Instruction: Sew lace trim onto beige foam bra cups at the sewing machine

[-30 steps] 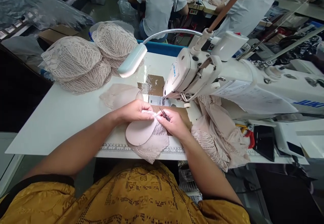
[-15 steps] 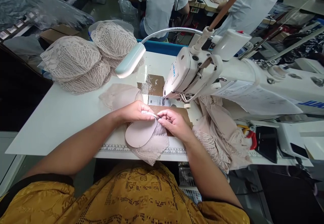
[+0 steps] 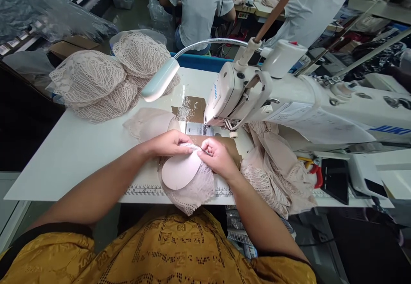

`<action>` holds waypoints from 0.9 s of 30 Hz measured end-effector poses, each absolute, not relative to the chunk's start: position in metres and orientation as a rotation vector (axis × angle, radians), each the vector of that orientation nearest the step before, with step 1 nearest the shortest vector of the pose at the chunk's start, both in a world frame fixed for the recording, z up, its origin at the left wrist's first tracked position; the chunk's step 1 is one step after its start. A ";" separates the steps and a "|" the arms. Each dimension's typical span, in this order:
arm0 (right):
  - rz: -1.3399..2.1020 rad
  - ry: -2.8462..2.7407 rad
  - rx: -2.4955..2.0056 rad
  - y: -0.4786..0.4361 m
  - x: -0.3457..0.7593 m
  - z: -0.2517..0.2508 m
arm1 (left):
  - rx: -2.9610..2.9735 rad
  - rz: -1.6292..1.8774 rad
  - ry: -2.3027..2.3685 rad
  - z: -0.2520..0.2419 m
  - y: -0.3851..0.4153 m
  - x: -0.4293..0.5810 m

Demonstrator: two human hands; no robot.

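Pale pink lace piece (image 3: pixel 192 196) with smooth blush oval pad (image 3: pixel 180 171), held at the front edge of the white desk (image 3: pixel 86 147), before the white sewing machine (image 3: pixel 224 91)
Left hand (image 3: pixel 171 143) pinches the upper edge between thumb and fingers; right hand (image 3: pixel 217 157) closes on a thin dark implement (image 3: pixel 206 151), mostly hidden, at the same edge, whether also on cloth cannot be told; lace judged light, limp, easily snagged; pad probably soft yet shape-keeping; best hold likely the upper edge, thumb over fingers, pad face left uncreased; lettering: blue "JUKI" on machine head and arm; black scale with small numerals on the printed ruler strip (image 3: pixel 144 189); white paper sheet (image 3: pixel 321 125) on the arm, marks illegible
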State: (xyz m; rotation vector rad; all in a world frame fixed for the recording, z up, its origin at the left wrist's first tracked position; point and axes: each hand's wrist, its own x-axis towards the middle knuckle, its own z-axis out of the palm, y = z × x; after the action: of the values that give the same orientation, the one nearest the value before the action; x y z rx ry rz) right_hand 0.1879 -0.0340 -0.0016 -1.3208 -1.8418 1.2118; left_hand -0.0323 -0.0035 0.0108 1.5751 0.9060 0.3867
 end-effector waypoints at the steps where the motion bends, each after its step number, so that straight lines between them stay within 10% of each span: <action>1: 1.131 -1.855 -1.363 -0.033 0.190 -0.001 | 1.615 0.361 0.965 0.012 0.000 -0.036; 27: 0.609 -2.299 -1.620 -0.020 0.207 0.001 | 2.634 0.346 1.088 0.004 -0.004 -0.002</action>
State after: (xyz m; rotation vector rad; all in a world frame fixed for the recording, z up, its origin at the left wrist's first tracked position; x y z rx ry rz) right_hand 0.2075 -0.0198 0.0011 -1.6201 -2.2993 0.6088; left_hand -0.0022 -0.0038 0.0037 2.6342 1.0875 0.3458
